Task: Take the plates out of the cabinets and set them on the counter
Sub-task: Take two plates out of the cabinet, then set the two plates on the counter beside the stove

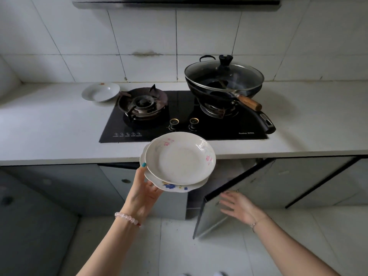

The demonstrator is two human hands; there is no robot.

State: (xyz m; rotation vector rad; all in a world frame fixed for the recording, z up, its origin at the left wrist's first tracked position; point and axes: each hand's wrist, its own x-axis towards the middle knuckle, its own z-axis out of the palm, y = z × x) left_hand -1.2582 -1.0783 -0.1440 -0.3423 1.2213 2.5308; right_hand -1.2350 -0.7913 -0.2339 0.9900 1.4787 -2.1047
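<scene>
Two bare forearms enter from the near edge, the left wrist wearing a pink bead bracelet, the right wrist a thin chain. Left hand: closed on a stack of two plates, thumb with a teal nail over the left rim, fingers beneath. Upper plate: white, deep, pink floral print, held above the counter's near edge. Lower plate: white, blue flower motif on the near rim, mostly covered by the upper one. Right hand: empty, fingers spread, blurred, at the open cabinet door; contact cannot be told. Door: hinged outward below the counter, dark interior to its left. Counter: pale, running left to right. Gas hob: black glass, set in the counter, two knobs at its near middle. Left burner: bare. Right burner: carries a black wok under a glass lid, wooden-handled utensil protruding right. Third plate: white, small red mark, on the counter at far left, just beside the hob. White tiled wall behind.
</scene>
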